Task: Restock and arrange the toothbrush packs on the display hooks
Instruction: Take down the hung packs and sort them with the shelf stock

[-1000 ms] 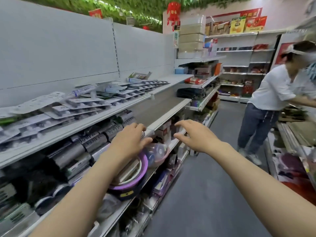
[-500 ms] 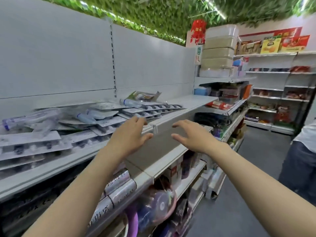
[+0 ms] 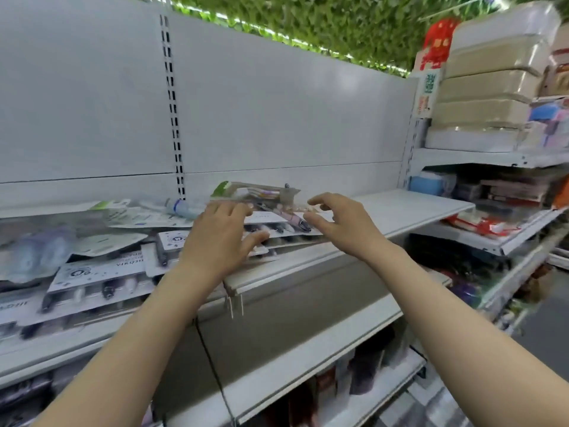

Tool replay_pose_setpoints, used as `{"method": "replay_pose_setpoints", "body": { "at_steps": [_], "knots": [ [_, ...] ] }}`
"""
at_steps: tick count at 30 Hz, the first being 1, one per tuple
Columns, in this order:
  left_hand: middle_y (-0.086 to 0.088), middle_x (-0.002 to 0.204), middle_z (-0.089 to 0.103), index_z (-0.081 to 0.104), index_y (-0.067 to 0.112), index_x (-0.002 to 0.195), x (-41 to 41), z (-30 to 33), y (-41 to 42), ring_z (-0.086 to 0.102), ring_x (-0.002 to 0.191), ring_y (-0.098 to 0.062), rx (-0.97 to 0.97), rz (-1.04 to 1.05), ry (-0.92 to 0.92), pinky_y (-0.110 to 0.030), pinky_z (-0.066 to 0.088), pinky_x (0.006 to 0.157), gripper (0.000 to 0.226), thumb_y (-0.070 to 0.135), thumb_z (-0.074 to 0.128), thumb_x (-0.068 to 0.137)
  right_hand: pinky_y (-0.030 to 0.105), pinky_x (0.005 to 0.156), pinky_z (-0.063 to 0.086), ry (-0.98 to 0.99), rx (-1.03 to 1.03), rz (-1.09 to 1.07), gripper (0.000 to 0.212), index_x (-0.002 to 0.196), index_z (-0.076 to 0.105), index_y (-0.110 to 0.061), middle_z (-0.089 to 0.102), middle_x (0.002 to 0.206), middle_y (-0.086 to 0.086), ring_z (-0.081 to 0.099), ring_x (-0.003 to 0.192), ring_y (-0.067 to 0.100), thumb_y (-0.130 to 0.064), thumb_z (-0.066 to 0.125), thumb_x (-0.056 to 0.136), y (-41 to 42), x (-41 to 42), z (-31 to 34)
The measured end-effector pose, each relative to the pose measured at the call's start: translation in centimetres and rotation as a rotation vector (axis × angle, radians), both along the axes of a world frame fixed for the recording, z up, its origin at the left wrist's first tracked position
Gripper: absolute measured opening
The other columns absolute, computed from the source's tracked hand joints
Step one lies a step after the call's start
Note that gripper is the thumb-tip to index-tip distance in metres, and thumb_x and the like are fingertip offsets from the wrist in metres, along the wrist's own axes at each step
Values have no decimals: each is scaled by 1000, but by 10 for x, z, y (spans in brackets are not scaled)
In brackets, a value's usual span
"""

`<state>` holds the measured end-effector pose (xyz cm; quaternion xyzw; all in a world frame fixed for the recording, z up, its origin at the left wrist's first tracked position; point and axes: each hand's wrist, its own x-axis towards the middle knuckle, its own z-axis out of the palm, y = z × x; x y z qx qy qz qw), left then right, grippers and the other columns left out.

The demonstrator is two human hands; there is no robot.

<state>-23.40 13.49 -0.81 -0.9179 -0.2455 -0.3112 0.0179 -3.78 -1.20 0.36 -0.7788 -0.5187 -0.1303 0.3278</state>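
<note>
Both arms reach forward over the shelf (image 3: 400, 217). The left hand (image 3: 215, 238) lies palm-down, fingers spread, on the loose toothbrush packs (image 3: 277, 226) heaped there; the right hand (image 3: 341, 226) hovers above them, fingers curled apart, holding nothing.

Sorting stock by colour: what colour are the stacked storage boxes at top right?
Beige storage boxes with clear lids, head view.

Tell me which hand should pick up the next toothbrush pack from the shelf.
Left, probably. The left hand lies over the toothbrush packs, fingers spread; the right hand hovers at the pile's right end, fingers curled, holding nothing.
</note>
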Motion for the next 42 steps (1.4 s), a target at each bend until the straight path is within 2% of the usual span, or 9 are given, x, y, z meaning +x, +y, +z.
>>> {"method": "replay_pose_setpoints", "body": {
  "at_steps": [6, 12, 15, 19, 23, 28, 36, 40, 42],
  "knots": [
    [-7, 125, 64, 63, 20, 122, 46, 9, -7, 45, 127, -30, -3, 262, -72, -45, 37, 103, 55, 61, 50, 89, 32, 98, 43, 31, -155, 175, 44, 128, 62, -24, 63, 131, -4, 56, 121, 16, -48, 66, 92, 28, 90, 7],
    [-9, 117, 68, 66, 15, 118, 72, 4, -17, 50, 121, -33, 0, 425, -72, -44, 37, 98, 54, 59, 51, 89, 35, 103, 46, 104, -95, 354, 50, 132, 58, -26, 62, 133, -6, 55, 123, 13, -49, 69, 89, 45, 135, 8],
    [-10, 116, 69, 68, 14, 113, 76, 3, -20, 49, 123, -34, -10, 455, -86, -46, 37, 100, 68, 71, 42, 87, 34, 102, 46, 155, -112, 411, 51, 130, 59, -31, 62, 131, -11, 54, 123, 9, -54, 70, 86, 56, 147, 9],
    [-8, 115, 70, 68, 16, 115, 86, 4, -18, 49, 126, -33, 11, 439, -84, -46, 37, 103, 77, 73, 28, 83, 31, 100, 44, 181, -173, 453, 52, 127, 62, -37, 62, 131, -16, 55, 122, 8, -64, 66, 82, 65, 154, 2],
    [-3, 125, 66, 63, 20, 124, 103, 7, -17, 42, 131, -27, -12, 364, -60, -42, 33, 108, 82, 77, 23, 80, 39, 101, 47, 195, -179, 317, 61, 131, 56, -31, 60, 133, -11, 56, 122, 13, -70, 59, 84, 69, 166, -7],
    [1, 134, 62, 55, 28, 137, 127, 6, -16, 38, 135, -24, -15, 247, 18, -38, 27, 111, 72, 74, 34, 86, 41, 100, 47, 247, -299, 210, 65, 138, 49, -29, 60, 135, -4, 58, 120, 19, -68, 57, 86, 62, 179, -17],
    [16, 138, 58, 61, 41, 128, 151, -4, -13, 32, 142, -19, 0, 170, 249, -45, 16, 118, 96, 86, 2, 67, 40, 103, 45, 322, -311, 127, 72, 141, 46, -32, 60, 137, 1, 57, 120, 19, -74, 56, 84, 48, 182, -22],
    [17, 139, 57, 58, 41, 131, 151, -4, -13, 33, 141, -16, 6, 179, 273, -44, 19, 117, 94, 87, 5, 69, 28, 84, 47, 435, -262, 186, 65, 140, 47, -32, 62, 114, -1, 61, 98, 15, -64, 63, 86, 46, 179, -23],
    [16, 136, 59, 59, 40, 130, 151, -6, -13, 35, 139, -15, 16, 175, 262, -42, 21, 116, 91, 88, 8, 71, 25, 80, 47, 535, -225, 222, 69, 140, 47, -35, 61, 123, -1, 61, 106, 14, -65, 68, 82, 45, 183, -24]
  ]
}}
